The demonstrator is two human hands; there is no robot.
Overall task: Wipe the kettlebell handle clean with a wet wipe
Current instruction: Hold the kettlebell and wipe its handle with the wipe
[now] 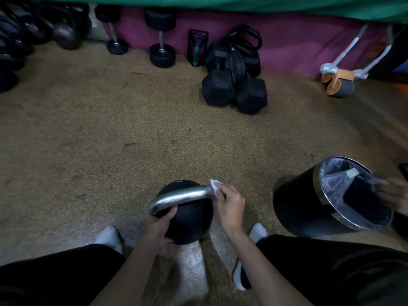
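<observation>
Kettlebell (192, 221) is sitting on the floor (110, 151) left of the bin (295, 208), its handle (181, 196) running toward the bin. Right hand (230, 206) is pinching the wipe (214, 186) at the bin-side end — left hand (159, 224) is gripping the far end, so the stroke is likely heading away from the bin.

Dim and grainy, with edges bent by the wide lens. Soft glare lies on the floor (189, 268) at six o'clock; the handle (181, 196) glints; three o'clock is motion-blurred.
</observation>
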